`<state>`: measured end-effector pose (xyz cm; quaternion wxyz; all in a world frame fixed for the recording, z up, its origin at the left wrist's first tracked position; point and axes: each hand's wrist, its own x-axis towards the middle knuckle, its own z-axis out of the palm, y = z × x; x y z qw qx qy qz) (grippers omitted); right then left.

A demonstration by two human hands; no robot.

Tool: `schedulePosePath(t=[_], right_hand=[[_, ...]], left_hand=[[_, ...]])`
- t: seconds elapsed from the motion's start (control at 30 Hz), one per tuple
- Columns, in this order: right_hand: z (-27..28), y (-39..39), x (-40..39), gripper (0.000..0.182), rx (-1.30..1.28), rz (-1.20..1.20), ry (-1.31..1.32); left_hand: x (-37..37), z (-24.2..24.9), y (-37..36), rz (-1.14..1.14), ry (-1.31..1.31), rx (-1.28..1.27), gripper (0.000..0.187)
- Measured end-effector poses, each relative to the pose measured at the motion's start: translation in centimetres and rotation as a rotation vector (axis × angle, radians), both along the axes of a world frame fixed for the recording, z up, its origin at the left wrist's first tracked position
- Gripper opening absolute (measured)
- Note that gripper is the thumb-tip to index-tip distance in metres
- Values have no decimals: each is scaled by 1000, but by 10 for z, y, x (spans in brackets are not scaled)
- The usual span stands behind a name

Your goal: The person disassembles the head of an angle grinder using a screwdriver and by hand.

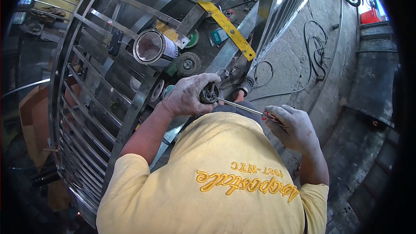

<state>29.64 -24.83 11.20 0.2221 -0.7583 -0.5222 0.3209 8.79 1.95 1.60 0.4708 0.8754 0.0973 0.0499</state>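
Note:
Dusty and grey, my left hand (190,94) is wrapped round a dark round tool part (209,93) in front of my chest. My right hand (295,128) grips the red handle of a screwdriver (242,107). Its long metal shaft points left, and the tip reaches the round part's open end; the exact contact is hidden. Just beyond my left hand lies a round abrasive wheel (188,64), with an open paint can (155,47) beside it.
A yellow metal strip (232,30) and a green box (219,36) lie beyond my hands. Curved metal grille bars (93,82) fill the left side. A dark cable (310,60) coils on the concrete floor at right. A red box (369,16) stands farther off.

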Motion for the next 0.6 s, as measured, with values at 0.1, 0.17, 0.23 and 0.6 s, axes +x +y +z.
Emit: schedulePosePath(t=[0.1,0.17,0.23,0.6], right_hand=[[2,1,0,31,-10,5,-20],[2,1,0,31,-16,12,-37],[3,1,-1,31,-36,14,-50],[3,5,-1,30,-71,37,-87]], left_hand=[[0,-1,0,-1,-36,12,70],[-1,0,0,-3,-22,-21,72],[-1,-1,-1,-2,-29,-12,72],[-1,0,-1,-1,-11,-1,72]])
